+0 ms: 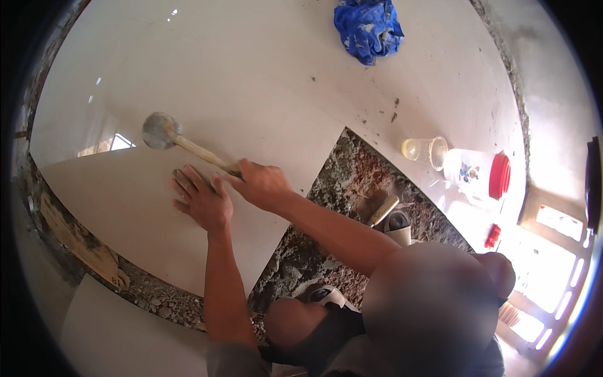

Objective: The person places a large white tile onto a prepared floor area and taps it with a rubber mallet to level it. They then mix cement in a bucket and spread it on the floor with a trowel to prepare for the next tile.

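My right hand (265, 186) is wrapped round the wooden handle of a rubber mallet (201, 152). Its round greyish head, slightly blurred, is over a large glossy off-white floor tile (251, 242); whether it touches the surface I cannot tell. Just below the handle, my left hand (204, 200) rests on the same tile with its fingers spread and nothing in it. Both forearms reach in from the lower part of the view.
Rough mortar (339, 169) lies bare right of the tile, with a wooden-handled tool (384, 210) by my foot. Farther right are a plastic cup (424, 152) and a red-lidded container (474, 171). A crumpled blue bag (369, 30) lies at the back. Rubble (163, 300) lines the lower left edge.
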{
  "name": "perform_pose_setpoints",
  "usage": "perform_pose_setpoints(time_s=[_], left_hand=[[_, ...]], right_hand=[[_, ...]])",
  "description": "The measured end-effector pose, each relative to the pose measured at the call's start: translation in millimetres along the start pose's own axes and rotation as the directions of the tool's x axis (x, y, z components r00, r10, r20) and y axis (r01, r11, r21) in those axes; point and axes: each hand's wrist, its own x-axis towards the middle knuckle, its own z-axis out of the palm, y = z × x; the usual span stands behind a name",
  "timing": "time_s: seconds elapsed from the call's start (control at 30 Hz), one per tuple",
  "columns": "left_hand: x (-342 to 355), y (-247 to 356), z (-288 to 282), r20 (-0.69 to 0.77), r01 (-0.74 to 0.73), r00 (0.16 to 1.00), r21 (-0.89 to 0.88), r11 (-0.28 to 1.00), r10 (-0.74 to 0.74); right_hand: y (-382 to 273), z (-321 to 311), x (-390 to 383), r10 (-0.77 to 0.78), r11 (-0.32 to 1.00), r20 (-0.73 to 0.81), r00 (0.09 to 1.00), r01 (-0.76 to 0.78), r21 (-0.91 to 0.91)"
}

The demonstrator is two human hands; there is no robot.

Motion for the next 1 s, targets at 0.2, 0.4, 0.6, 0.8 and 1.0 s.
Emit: perform_pose_setpoints(time_s=[0.2, 0.4, 0.6, 0.8, 1.0], left_hand=[[2.1, 7.0, -3.8, 0.016, 0.013, 1.0, 0.015, 1.0, -0.013], [2.7, 2.0, 2.9, -0.006, 0.002, 1.0, 0.039, 0.999, -0.002], [2.6, 4.5, -0.8, 0.019, 0.017, 1.0, 0.017, 1.0, -0.017], [3.7, 2.2, 2.5, -0.02, -0.002, 1.0, 0.025, 1.0, 0.002], [3.0, 3.0, 1.3, -0.071, -0.007, 0.997, 0.04, 0.999, 0.01]], right_hand=[[55.2, -20.9, -52.4, -0.074, 0.993, -0.272, 0.959, 0.045, -0.11], [56.9, -34.7, -41.4, -0.029, 0.993, -0.26, 0.965, -0.002, -0.118], [47.3, -31.1, -9.7, -0.049, 0.999, -0.369, 0.928, 0.047, -0.012], [23.1, -44.4, 54.1, 0.145, 0.986, -0.219, 0.965, -0.159, -0.048], [19.3, -39.3, 64.5, 0.115, 0.986, -0.22, 0.969, -0.138, -0.091]])
